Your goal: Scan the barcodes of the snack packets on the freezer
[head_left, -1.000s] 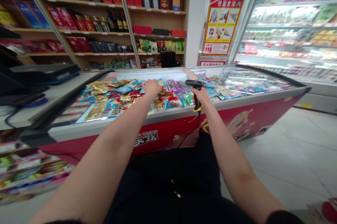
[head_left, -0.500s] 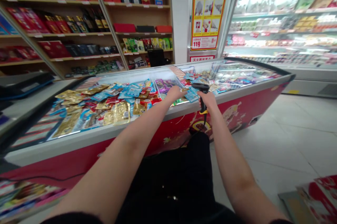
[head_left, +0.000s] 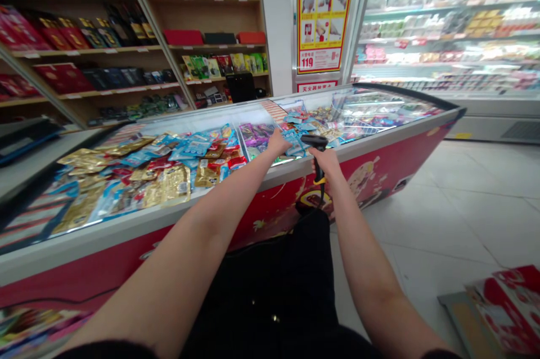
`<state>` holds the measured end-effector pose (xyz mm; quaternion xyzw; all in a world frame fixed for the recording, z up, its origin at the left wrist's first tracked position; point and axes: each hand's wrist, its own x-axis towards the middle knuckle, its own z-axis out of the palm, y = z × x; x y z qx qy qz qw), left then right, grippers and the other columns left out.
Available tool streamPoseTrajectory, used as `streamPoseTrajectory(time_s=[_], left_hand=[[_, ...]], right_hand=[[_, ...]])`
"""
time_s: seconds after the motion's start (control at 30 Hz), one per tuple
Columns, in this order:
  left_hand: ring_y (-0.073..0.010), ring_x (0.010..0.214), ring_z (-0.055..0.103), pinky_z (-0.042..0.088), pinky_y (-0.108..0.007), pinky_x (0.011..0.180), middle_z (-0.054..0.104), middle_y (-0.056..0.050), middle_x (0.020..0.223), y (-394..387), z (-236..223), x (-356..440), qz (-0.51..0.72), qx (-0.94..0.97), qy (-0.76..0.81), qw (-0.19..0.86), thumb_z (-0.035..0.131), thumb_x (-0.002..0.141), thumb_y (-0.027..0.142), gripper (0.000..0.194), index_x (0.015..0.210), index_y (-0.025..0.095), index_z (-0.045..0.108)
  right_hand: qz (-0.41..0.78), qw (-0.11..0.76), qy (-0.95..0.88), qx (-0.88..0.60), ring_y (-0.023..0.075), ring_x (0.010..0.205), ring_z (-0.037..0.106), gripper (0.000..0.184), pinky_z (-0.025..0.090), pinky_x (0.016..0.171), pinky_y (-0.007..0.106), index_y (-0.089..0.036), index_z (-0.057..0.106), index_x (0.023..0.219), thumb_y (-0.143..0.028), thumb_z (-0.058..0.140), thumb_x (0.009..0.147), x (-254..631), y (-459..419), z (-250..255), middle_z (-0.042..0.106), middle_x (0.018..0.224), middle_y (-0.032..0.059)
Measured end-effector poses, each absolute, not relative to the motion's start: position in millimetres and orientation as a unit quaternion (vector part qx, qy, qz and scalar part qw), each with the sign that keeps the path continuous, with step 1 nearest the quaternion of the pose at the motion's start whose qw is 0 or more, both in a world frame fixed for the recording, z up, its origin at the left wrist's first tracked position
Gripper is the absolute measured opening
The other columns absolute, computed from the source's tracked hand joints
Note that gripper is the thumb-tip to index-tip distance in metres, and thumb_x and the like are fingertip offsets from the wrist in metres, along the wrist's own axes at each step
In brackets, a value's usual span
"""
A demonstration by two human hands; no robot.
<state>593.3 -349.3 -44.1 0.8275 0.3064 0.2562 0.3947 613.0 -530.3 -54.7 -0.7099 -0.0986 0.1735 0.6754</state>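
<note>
My right hand [head_left: 325,163] is closed round the handle of a black barcode scanner [head_left: 314,142], whose head points over the chest freezer [head_left: 379,162]. A black cable hangs from the scanner down the freezer's red front. My left hand [head_left: 278,144] reaches over the freezer's front rim and grips a blue ice-cream packet [head_left: 294,142] just left of the scanner head. Many gold, blue and red packets [head_left: 169,170] lie heaped in the freezer's left half.
Wooden shelves [head_left: 126,55] with boxed bottles stand behind the freezer. A red and yellow poster [head_left: 323,10] hangs on the pillar. An upright cooler [head_left: 442,44] fills the right side. A red carton [head_left: 510,308] lies on the tiled floor at lower right.
My view has shifted right along the freezer. My left hand left the packets near the middle and moved right to take a blue packet. The scanner stayed in my right hand.
</note>
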Motion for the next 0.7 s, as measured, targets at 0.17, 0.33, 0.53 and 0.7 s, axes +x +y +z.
streamPoseTrajectory(time_s=[0.17,0.33,0.53,0.7], left_hand=[[-0.0233,0.100,0.067,0.048,-0.030,0.085,0.070,-0.012,0.110,-336,-35,590,0.281,0.841,0.292,0.359,0.076,0.067,0.009,0.047,0.109,0.015,0.056],[-0.0222,0.094,0.066,0.049,-0.032,0.086,0.069,-0.005,0.095,-320,-30,585,0.307,0.832,0.311,0.342,0.075,0.064,0.011,0.028,0.086,0.017,0.058],[-0.0188,0.086,0.065,0.050,-0.029,0.080,0.068,-0.002,0.088,-310,-30,586,0.336,0.813,0.305,0.365,0.072,0.066,0.012,0.026,0.087,0.017,0.058],[-0.0191,0.083,0.066,0.051,-0.030,0.079,0.068,-0.002,0.086,-302,-33,589,0.345,0.809,0.304,0.365,0.072,0.066,0.014,0.028,0.090,0.018,0.059]], right_hand=[[0.176,0.667,-0.116,-0.715,0.0138,0.037,0.049,0.030,0.044,0.037,0.026,-0.019,0.054,0.062,-0.023,0.064,0.090,608,-526,-50,0.052,0.046,-0.0017],[0.177,0.645,-0.138,-0.731,0.0135,0.038,0.049,0.032,0.044,0.037,0.026,-0.019,0.053,0.061,-0.025,0.065,0.090,603,-521,-44,0.053,0.048,-0.0007],[0.176,0.614,-0.153,-0.754,0.0130,0.037,0.048,0.031,0.044,0.038,0.026,-0.018,0.055,0.062,-0.026,0.067,0.089,599,-515,-37,0.053,0.049,-0.0003],[0.169,0.605,-0.164,-0.761,0.0127,0.036,0.048,0.032,0.045,0.037,0.026,-0.018,0.054,0.060,-0.024,0.066,0.088,596,-514,-34,0.053,0.049,-0.0002]])
